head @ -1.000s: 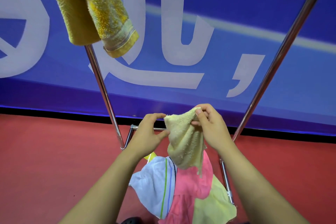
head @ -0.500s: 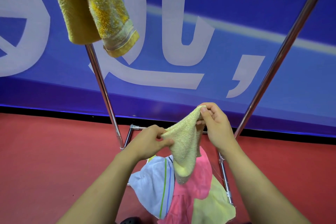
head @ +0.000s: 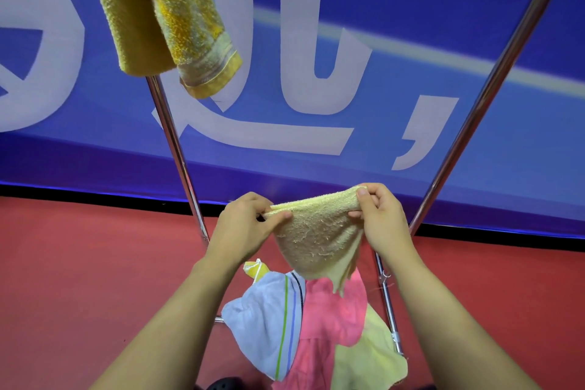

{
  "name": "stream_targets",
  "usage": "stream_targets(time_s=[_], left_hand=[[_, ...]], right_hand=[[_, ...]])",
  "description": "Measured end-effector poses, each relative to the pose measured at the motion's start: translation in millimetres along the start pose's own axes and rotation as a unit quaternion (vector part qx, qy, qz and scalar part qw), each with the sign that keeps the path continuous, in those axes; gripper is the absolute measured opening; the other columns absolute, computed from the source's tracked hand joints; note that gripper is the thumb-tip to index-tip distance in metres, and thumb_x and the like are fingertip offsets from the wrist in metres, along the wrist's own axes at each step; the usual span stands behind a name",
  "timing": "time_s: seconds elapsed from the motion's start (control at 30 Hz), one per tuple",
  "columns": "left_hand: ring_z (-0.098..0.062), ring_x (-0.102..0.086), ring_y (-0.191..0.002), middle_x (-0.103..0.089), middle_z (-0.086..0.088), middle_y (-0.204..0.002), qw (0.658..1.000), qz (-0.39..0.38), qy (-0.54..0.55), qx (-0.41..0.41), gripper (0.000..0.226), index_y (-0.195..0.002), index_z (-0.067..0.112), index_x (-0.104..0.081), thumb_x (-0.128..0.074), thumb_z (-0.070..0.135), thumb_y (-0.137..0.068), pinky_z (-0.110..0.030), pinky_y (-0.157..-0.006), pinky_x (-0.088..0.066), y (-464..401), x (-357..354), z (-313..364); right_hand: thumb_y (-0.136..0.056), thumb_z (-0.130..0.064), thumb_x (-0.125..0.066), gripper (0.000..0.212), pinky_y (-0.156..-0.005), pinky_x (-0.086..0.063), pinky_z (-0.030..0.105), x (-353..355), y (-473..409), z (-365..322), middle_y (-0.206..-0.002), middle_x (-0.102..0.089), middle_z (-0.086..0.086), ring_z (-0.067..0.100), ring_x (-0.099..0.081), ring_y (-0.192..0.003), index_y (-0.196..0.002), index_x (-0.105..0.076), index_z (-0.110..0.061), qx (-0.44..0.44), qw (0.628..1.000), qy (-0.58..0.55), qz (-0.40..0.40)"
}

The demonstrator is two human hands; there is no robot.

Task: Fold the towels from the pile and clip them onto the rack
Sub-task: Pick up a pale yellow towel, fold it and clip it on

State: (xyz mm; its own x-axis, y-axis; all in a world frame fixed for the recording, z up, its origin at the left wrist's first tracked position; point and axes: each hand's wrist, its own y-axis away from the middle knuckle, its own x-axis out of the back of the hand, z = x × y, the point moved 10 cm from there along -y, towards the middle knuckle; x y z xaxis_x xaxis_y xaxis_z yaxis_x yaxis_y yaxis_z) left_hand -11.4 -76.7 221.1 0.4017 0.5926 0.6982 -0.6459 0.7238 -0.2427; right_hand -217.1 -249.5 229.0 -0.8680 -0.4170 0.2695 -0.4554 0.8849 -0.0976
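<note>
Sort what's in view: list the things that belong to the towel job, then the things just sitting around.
Job:
left hand
right hand
pale yellow towel, pinched by both
towel pile
rack
mustard towel, already hanging

Background:
blue banner
red floor

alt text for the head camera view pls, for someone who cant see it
Two bare hands hold a pale yellow towel stretched between them, the left hand and right hand each pinching a top corner. Below lies a pile of towels in blue, pink and yellow on a red floor; a mustard towel hangs on the metal rack at upper left.
</note>
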Motion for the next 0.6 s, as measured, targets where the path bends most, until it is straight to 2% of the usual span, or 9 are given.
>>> stream_targets(time_s=[0.07,0.1,0.13,0.2,0.3,0.37,0.43,0.5,0.6], left_hand=[[-0.005,-0.067,-0.082,-0.072,0.012,-0.09,0.997,0.009,0.075,-0.001,0.032,-0.061,0.022,-0.069,-0.083,0.043,-0.081,-0.023,-0.074,-0.048,1,2,0],[-0.006,-0.068,-0.081,-0.074,0.011,-0.086,0.994,0.014,0.106,-0.007,0.029,-0.061,0.024,-0.069,-0.084,0.039,-0.08,-0.023,-0.072,-0.048,2,4,2],[-0.008,-0.068,-0.079,-0.074,0.01,-0.082,0.992,0.021,0.127,-0.011,0.024,-0.064,0.026,-0.071,-0.085,0.038,-0.079,-0.025,-0.071,-0.049,4,6,4],[-0.013,-0.068,-0.073,-0.074,0.007,-0.074,0.987,0.036,0.156,-0.004,0.02,-0.071,0.024,-0.075,-0.086,0.039,-0.077,-0.031,-0.069,-0.051,5,9,3],[-0.011,-0.056,-0.061,-0.066,0.005,-0.066,0.978,0.029,0.207,0.006,0.024,-0.074,0.025,-0.07,-0.09,0.038,-0.074,-0.031,-0.064,-0.048,3,6,1],[-0.011,-0.057,-0.064,-0.067,0.001,-0.069,0.969,0.004,0.248,0.018,0.022,-0.085,0.029,-0.073,-0.091,0.034,-0.074,-0.034,-0.07,-0.053,1,0,-1],[-0.012,-0.062,-0.067,-0.072,0.002,-0.074,0.969,-0.018,0.245,0.025,0.022,-0.097,0.031,-0.077,-0.088,0.03,-0.078,-0.038,-0.077,-0.055,1,-3,-2],[-0.022,-0.069,-0.074,-0.077,0.007,-0.079,0.976,-0.038,0.212,0.013,0.011,-0.093,0.027,-0.081,-0.085,0.028,-0.082,-0.04,-0.079,-0.056,1,-6,2],[-0.033,-0.07,-0.083,-0.078,-0.002,-0.082,0.978,-0.053,0.203,0.007,0.006,-0.088,0.022,-0.081,-0.083,0.027,-0.085,-0.045,-0.08,-0.056,1,-8,3]], right_hand=[[-0.106,-0.024,-0.049,0.017,-0.066,-0.048,0.009,0,-1,1,-0.095,-0.073,0.003,0.0,-0.072,-0.066,-0.105,-0.063,-0.015,-0.005,1.0,-0.008,0.001],[-0.106,-0.024,-0.05,0.016,-0.074,-0.052,0.015,-1,-1,2,-0.096,-0.074,0.002,0.004,-0.073,-0.068,-0.103,-0.063,-0.018,-0.008,1.0,-0.017,0.002],[-0.106,-0.024,-0.05,0.015,-0.083,-0.055,0.025,-1,-2,5,-0.096,-0.074,0.002,0.007,-0.074,-0.071,-0.101,-0.064,-0.019,-0.012,1.0,-0.026,0.002],[-0.106,-0.024,-0.05,0.016,-0.09,-0.057,0.039,-2,-4,9,-0.098,-0.076,0.004,0.012,-0.075,-0.074,-0.101,-0.065,-0.019,-0.022,0.999,-0.046,0.001],[-0.106,-0.023,-0.05,0.017,-0.088,-0.057,0.034,-1,-5,13,-0.104,-0.076,0.008,0.01,-0.074,-0.073,-0.104,-0.065,-0.015,-0.04,0.997,-0.069,0.004],[-0.106,-0.023,-0.05,0.018,-0.085,-0.057,0.03,1,-6,15,-0.105,-0.075,0.008,0.009,-0.074,-0.072,-0.106,-0.065,-0.014,-0.045,0.996,-0.076,0.008],[-0.106,-0.024,-0.05,0.017,-0.089,-0.057,0.034,1,-7,16,-0.103,-0.075,0.007,0.009,-0.074,-0.073,-0.104,-0.065,-0.016,-0.044,0.996,-0.08,0.009],[-0.106,-0.024,-0.051,0.016,-0.093,-0.057,0.039,2,-8,18,-0.102,-0.075,0.007,0.01,-0.075,-0.076,-0.104,-0.065,-0.017,-0.044,0.996,-0.079,0.006],[-0.105,-0.025,-0.052,0.017,-0.096,-0.057,0.042,2,-9,21,-0.107,-0.074,0.013,0.016,-0.075,-0.081,-0.108,-0.065,-0.015,-0.047,0.996,-0.076,0.009]])
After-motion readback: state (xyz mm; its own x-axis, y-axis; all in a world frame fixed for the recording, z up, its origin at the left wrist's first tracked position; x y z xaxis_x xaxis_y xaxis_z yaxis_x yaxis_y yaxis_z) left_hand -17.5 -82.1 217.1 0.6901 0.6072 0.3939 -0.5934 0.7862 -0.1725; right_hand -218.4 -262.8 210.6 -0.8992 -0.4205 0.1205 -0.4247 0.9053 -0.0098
